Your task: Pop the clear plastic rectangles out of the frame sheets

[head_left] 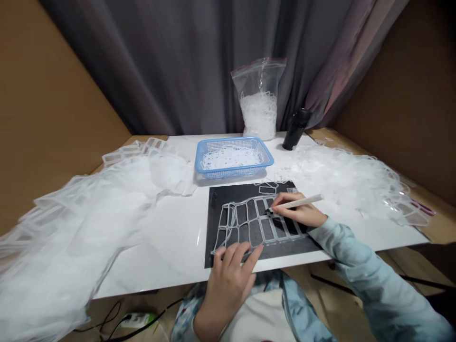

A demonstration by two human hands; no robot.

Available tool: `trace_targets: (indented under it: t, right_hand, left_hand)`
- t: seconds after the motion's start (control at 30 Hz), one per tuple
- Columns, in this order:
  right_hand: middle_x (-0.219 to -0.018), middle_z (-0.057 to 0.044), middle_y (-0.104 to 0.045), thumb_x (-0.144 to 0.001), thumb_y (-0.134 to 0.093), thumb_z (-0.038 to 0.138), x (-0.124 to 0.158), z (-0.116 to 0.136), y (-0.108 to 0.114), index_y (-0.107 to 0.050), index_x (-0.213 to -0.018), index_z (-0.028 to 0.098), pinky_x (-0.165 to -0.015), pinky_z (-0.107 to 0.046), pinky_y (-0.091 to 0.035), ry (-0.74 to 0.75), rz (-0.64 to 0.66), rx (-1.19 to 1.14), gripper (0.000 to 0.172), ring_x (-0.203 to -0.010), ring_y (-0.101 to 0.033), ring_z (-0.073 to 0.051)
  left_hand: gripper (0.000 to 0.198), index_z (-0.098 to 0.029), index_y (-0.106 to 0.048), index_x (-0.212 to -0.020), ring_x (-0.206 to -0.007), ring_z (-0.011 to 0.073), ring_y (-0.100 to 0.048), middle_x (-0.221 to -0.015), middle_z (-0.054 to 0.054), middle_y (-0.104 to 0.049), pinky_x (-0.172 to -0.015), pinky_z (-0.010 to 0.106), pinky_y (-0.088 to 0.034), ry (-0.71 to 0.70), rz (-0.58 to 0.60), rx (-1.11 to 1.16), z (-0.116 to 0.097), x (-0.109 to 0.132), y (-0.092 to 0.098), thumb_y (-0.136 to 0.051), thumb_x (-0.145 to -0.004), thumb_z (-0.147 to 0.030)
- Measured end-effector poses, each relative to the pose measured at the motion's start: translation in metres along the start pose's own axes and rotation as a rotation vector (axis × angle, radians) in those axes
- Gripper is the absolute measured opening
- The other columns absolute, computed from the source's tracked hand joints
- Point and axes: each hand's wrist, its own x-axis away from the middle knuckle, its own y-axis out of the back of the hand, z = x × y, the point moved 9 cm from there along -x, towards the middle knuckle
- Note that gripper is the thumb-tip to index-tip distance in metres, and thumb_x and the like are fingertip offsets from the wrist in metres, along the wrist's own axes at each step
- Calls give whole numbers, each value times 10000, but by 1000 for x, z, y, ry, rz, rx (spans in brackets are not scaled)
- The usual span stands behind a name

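Observation:
A white plastic lattice sheet (253,223) with rows of rectangular openings lies on a black mat (285,247). My right hand (301,211) is closed around a slim white pen-like tool (302,202). Its dark tip meets the upper middle of the lattice; I cannot make out what kind of tip it is. My left hand (233,268) rests with spread fingers on the near edge of the lattice and mat, holding nothing. Small loose white frame pieces (268,189) sit at the mat's far edge.
A blue basket (234,170) of white pieces stands behind the mat. Beyond it are a filled zip bag (260,114) and a black bottle (297,129). Stacked translucent sheets (107,213) cover the left; a lattice heap (349,180) lies right. Cardboard walls (402,104) flank the table.

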Motion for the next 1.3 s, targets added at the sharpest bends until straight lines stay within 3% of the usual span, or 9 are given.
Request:
trace_targets:
  t: [0.1,0.17,0.47,0.67,0.77,0.83,0.93,1.07,1.3]
  right_hand:
    - [-772,-32,-738,-930,-611,371,-1,6,-10,-686,-854,172,-601,-210,-529,32,65,-74,225,-670,-692,-139]
    - [-777,-33,-739,-933,-615,361,-2,8,-14,-687,-862,169,-607,-207,-530,53,83,-94,217,-678,-694,-136]
    - [-861,-62,-738,-979,-561,280,2,27,-18,-673,-945,163,-690,-238,-545,261,101,25,165,-766,-689,-143]
    - [-784,-82,-690,-1016,-449,217,15,50,-33,-674,-919,152,-710,-308,-514,466,78,331,254,-804,-629,-191]
    - [-805,-87,-690,-1031,-401,208,20,54,-35,-672,-996,148,-694,-315,-489,522,41,481,280,-843,-619,-207]
    - [-833,-92,-693,-1037,-377,199,20,52,-31,-662,-1048,144,-695,-316,-474,523,-1,561,290,-867,-612,-210]
    - [-777,-73,-671,-1033,-394,197,15,42,-20,-663,-968,157,-671,-306,-442,475,-68,654,279,-808,-590,-198]
    - [-705,-51,-631,-1034,-406,224,8,23,-6,-636,-826,174,-621,-302,-386,369,-108,734,314,-719,-550,-186]
    - [-750,-59,-668,-1044,-382,299,2,-15,17,-637,-834,182,-613,-279,-368,167,-152,765,351,-730,-595,-183]
  left_hand:
    - [552,-205,-533,-1370,-1161,239,-536,-1317,49,-630,-991,399,-278,0,79,59,-3,-15,-4,-533,-935,-545]
    - [658,-144,-477,-1413,-1262,252,-483,-1435,68,-548,-1051,409,-236,-21,134,72,-6,-25,-9,-469,-946,-607]
    - [499,-117,-503,-1367,-1322,244,-456,-1463,67,-521,-1151,436,-183,23,220,135,-3,-38,-32,-397,-1017,-457]
    - [410,-154,-536,-1311,-1295,255,-471,-1421,74,-554,-1149,479,-214,77,256,179,1,-44,-33,-400,-1008,-394]
    - [393,-159,-543,-1292,-1280,264,-477,-1408,78,-560,-1125,484,-255,87,270,185,2,-46,-33,-427,-992,-385]
    - [377,-165,-550,-1275,-1276,271,-476,-1409,76,-557,-1102,484,-284,95,275,188,3,-46,-33,-441,-984,-378]
    - [360,-177,-549,-1267,-1269,274,-477,-1407,68,-559,-1071,483,-313,106,280,193,4,-46,-34,-457,-975,-366]
    - [358,-183,-540,-1274,-1264,268,-478,-1412,60,-555,-1056,480,-322,114,284,200,5,-46,-34,-468,-971,-359]
    - [353,-189,-534,-1283,-1273,264,-471,-1417,61,-550,-1052,492,-314,114,285,201,4,-46,-34,-458,-979,-349]
